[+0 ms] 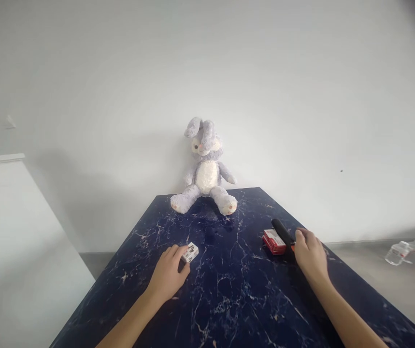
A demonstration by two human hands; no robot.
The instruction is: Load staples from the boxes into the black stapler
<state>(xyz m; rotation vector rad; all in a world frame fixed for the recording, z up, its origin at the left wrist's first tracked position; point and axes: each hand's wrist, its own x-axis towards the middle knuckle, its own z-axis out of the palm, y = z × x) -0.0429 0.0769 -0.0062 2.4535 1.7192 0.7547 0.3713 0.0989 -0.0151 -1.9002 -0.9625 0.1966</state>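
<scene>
A small white box with dark print [190, 252] is held between the thumb and fingers of my left hand [168, 273], at or just above the dark blue marbled table [225, 290]. To the right, my right hand [310, 253] is closed at a long black tool with an orange part [282, 232]; my fingers hide much of it, and I cannot tell its kind. Beside that tool, on its left, lies a short stack of red-and-white boxes [274, 241].
A grey plush rabbit [207, 176] sits at the table's far end against the white wall [301, 96]. On the left stands a white cabinet [19, 241]. Clear plastic bottles [399, 252] lie on the floor at the right.
</scene>
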